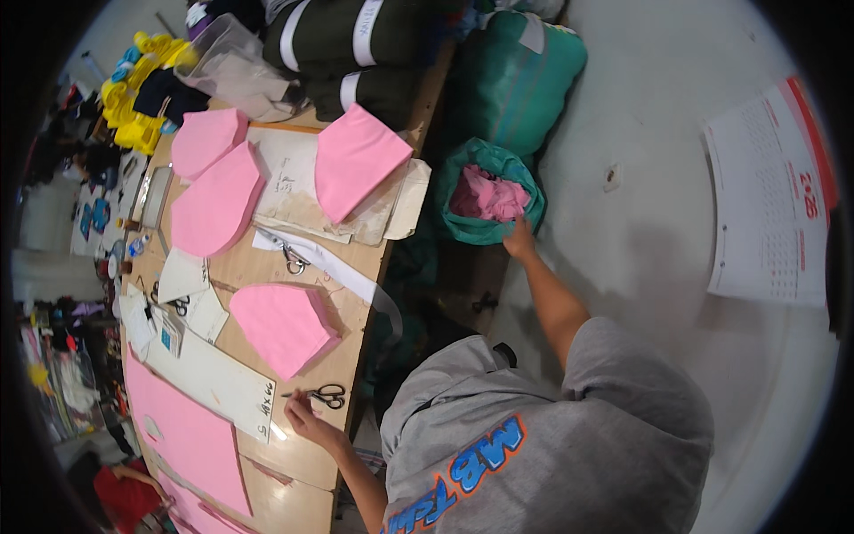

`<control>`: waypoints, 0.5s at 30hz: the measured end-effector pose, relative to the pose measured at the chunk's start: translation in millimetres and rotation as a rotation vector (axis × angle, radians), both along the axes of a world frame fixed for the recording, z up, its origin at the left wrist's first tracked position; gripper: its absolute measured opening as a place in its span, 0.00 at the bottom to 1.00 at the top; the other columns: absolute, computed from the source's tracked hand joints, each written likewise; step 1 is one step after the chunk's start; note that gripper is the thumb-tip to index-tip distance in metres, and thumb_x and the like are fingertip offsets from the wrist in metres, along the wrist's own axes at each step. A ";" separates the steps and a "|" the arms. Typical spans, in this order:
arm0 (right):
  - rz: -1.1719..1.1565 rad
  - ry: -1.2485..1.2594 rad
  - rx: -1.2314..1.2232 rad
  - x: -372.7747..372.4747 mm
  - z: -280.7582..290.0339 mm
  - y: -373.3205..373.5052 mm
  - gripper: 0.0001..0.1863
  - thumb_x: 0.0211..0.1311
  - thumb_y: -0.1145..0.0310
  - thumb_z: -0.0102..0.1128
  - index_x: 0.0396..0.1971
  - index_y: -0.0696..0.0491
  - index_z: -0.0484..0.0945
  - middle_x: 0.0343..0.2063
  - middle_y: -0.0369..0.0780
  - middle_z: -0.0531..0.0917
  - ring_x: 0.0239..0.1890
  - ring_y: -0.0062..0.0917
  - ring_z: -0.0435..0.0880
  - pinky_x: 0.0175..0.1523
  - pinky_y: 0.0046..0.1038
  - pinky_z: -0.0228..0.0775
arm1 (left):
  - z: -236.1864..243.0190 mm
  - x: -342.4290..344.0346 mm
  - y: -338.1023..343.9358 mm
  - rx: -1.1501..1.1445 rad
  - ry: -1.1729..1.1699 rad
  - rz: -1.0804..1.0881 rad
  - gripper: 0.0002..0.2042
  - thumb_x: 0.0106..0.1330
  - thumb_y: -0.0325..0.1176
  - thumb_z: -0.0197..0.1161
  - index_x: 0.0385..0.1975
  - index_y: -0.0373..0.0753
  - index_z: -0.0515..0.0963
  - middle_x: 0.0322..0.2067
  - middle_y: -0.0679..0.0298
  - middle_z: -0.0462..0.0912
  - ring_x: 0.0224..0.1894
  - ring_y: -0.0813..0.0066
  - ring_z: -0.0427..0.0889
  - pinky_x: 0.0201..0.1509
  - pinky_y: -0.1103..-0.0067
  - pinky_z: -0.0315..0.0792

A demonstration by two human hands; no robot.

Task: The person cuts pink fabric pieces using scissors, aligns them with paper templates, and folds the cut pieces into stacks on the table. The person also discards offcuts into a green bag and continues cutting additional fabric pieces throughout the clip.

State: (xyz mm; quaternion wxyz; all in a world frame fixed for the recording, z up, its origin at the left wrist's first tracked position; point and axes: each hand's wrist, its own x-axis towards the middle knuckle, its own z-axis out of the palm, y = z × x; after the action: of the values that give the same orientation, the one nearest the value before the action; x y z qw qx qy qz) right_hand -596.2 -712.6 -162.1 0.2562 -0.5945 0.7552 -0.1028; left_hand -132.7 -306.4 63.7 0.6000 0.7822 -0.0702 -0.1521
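At the right-hand side of the table, my right hand (519,238) reaches out to a green sack (463,233). Its fingers close at the rim, beside the crumpled pink fabric scraps (491,196) inside. My left hand (307,420) is low over the table with its fingers curled; what they hold, if anything, is too small to make out. Just beyond it lie black-handled scissors (329,396), blades pointing left. A stack of cut pink fabric pieces (283,327) rests farther up the table. More pink stacks (218,200) and a folded-looking pink stack (360,165) lie toward the far end.
Metal shears (292,258) lie on a white strip (338,271). Paper patterns (222,378) and a large pink fabric sheet (191,436) cover the left. Dark rolled bundles (356,40) stand at the far end. A full green sack (516,84) and a wall calendar (769,196) are right.
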 end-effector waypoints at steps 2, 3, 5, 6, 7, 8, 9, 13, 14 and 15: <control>0.092 0.012 0.123 -2.1 -38.1 33.9 0.40 0.68 0.63 0.74 0.78 0.55 0.70 0.76 0.60 0.71 0.79 0.57 0.71 0.81 0.48 0.68 | 45.4 -26.2 -46.2 -0.099 0.014 -0.147 0.20 0.92 0.48 0.55 0.44 0.35 0.79 0.49 0.56 0.89 0.51 0.67 0.86 0.64 0.70 0.78; 0.144 -0.034 0.195 -1.8 -59.4 54.6 0.36 0.69 0.63 0.74 0.75 0.56 0.73 0.72 0.60 0.76 0.76 0.56 0.74 0.80 0.48 0.69 | 68.8 -38.5 -65.0 -0.143 -0.008 -0.247 0.21 0.92 0.48 0.54 0.42 0.35 0.79 0.47 0.55 0.89 0.51 0.68 0.86 0.61 0.71 0.78; 0.357 -0.076 0.370 19.2 -85.6 103.6 0.31 0.70 0.63 0.73 0.69 0.57 0.79 0.65 0.59 0.83 0.71 0.53 0.81 0.76 0.48 0.72 | 115.1 -56.0 -92.8 -0.206 -0.083 -0.445 0.24 0.92 0.49 0.52 0.38 0.36 0.80 0.44 0.53 0.90 0.49 0.69 0.87 0.57 0.72 0.79; 0.513 -0.060 0.467 35.9 -90.2 131.2 0.29 0.71 0.62 0.72 0.67 0.57 0.80 0.63 0.58 0.85 0.68 0.51 0.84 0.75 0.47 0.74 | 147.2 -68.9 -108.9 -0.238 -0.157 -0.545 0.25 0.92 0.50 0.51 0.36 0.36 0.82 0.42 0.53 0.90 0.47 0.68 0.87 0.53 0.72 0.80; 0.652 -0.045 0.547 40.1 -103.1 151.9 0.27 0.71 0.62 0.72 0.66 0.57 0.82 0.63 0.57 0.86 0.67 0.51 0.85 0.73 0.47 0.75 | 179.9 -82.3 -124.5 -0.281 -0.216 -0.638 0.27 0.92 0.51 0.50 0.35 0.36 0.83 0.41 0.52 0.91 0.44 0.67 0.88 0.50 0.72 0.80; 0.798 -0.024 0.593 28.5 -126.8 172.8 0.26 0.71 0.61 0.71 0.65 0.56 0.84 0.62 0.56 0.87 0.65 0.50 0.86 0.72 0.48 0.77 | 206.5 -88.2 -138.9 -0.338 -0.262 -0.733 0.28 0.92 0.52 0.50 0.33 0.37 0.84 0.39 0.52 0.92 0.42 0.66 0.89 0.46 0.71 0.80; 0.935 -0.003 0.600 4.5 -156.9 178.0 0.25 0.72 0.60 0.70 0.63 0.56 0.86 0.61 0.55 0.89 0.64 0.50 0.88 0.70 0.48 0.79 | 224.1 -83.4 -146.0 -0.467 -0.342 -0.835 0.29 0.92 0.54 0.50 0.34 0.37 0.86 0.39 0.52 0.93 0.39 0.64 0.90 0.43 0.70 0.81; 0.677 -0.408 0.646 0.5 -183.6 171.8 0.22 0.77 0.58 0.63 0.59 0.56 0.89 0.55 0.54 0.92 0.59 0.49 0.91 0.64 0.48 0.82 | 280.8 -65.6 -150.3 -0.892 -0.436 -0.980 0.34 0.90 0.62 0.44 0.38 0.36 0.86 0.39 0.51 0.94 0.32 0.58 0.88 0.42 0.69 0.78; 0.813 -0.347 0.720 50.0 -151.3 177.2 0.21 0.78 0.58 0.62 0.59 0.56 0.89 0.55 0.55 0.92 0.60 0.48 0.91 0.64 0.47 0.82 | 302.8 -75.5 -146.5 -0.870 -0.350 -1.019 0.32 0.90 0.59 0.46 0.47 0.34 0.86 0.45 0.48 0.93 0.37 0.56 0.89 0.48 0.67 0.80; 0.921 -0.208 0.636 38.7 -148.4 157.5 0.20 0.77 0.59 0.62 0.58 0.56 0.90 0.54 0.53 0.93 0.57 0.47 0.92 0.62 0.47 0.82 | 310.9 -70.9 -136.3 -0.945 -0.222 -1.019 0.31 0.91 0.57 0.48 0.56 0.32 0.85 0.51 0.45 0.92 0.43 0.54 0.91 0.53 0.64 0.82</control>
State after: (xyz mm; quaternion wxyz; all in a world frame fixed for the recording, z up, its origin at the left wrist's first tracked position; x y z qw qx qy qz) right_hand -557.4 -555.1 -310.5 0.5140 -0.7429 0.3825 0.1938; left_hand -203.7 -442.7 374.6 0.7190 0.3185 -0.5471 -0.2867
